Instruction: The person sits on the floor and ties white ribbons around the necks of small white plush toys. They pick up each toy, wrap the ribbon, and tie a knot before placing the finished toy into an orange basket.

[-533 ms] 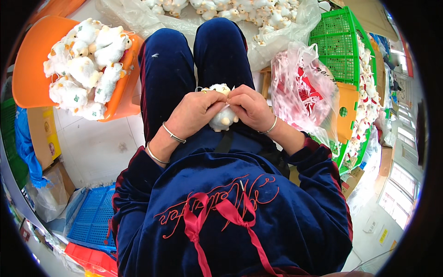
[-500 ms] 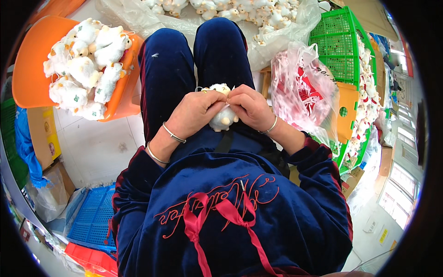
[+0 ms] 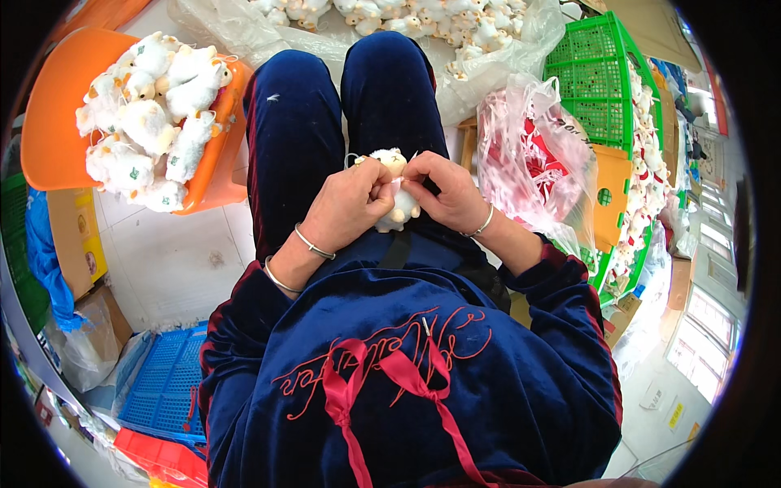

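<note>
The left hand [image 3: 350, 199] and right hand [image 3: 447, 192] pinch at the neck of a white plush toy [image 3: 401, 213] over the lap; left, an orange chair [image 3: 55, 110] edges the legs [image 3: 297, 122], with tiled floor [image 3: 167, 256] nearer.

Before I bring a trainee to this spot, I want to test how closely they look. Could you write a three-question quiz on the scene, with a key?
1. True or false: both hands are resting on the knees.
2. What colour is the chair under the piled plush toys? A) green B) orange C) purple
3. Fill in: the blue crate is on the person's ____ side.

Key:
1. False; the left hand and right hand are at a small white toy.
2. B
3. left
</note>
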`<state>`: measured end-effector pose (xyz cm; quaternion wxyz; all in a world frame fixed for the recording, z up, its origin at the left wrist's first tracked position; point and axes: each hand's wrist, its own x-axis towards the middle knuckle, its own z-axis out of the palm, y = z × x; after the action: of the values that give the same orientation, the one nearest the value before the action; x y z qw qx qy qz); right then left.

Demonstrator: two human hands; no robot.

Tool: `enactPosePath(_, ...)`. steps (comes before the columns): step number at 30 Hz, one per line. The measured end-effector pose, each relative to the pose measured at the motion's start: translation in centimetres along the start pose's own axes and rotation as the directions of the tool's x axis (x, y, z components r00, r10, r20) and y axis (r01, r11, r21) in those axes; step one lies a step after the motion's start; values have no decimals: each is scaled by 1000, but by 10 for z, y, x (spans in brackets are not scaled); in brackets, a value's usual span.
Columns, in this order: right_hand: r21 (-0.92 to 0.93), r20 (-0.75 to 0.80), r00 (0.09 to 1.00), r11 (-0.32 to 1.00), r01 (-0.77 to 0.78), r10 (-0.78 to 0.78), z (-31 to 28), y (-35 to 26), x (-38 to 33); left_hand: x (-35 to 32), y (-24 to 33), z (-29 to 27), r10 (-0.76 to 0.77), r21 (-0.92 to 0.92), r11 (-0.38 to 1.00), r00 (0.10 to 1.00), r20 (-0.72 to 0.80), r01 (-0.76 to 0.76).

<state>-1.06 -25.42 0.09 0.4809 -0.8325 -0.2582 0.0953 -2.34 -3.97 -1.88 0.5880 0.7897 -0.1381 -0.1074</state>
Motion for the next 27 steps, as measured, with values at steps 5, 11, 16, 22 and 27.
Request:
enactPosePath(5, 12, -20, 997, 997, -71, 71, -2, -1, -7, -6, -8, -2, -22, -16, 1000, 999, -41, 22)
enactPosePath(11, 179, -6, 971, 956, -234, 239, -6, -2, -16, -11, -18, -5, -117, -246, 963, 993, -21, 108)
enactPosePath(16, 240, -81, 915, 899, -367, 395, -19, -9, -13, -10, -12, -5, -269, -421, 867, 961, 58, 268)
enactPosePath(22, 9, 139, 819, 827, -563, 556, -27, -27, 3, -6, 13, -10, -278, -27, 959, 957, 86, 281)
enactPosePath(27, 51, 45, 854, 852, -521, 519, -11, -30, 5, -7, 16, -11, -270, -166, 946, 960, 75, 279)
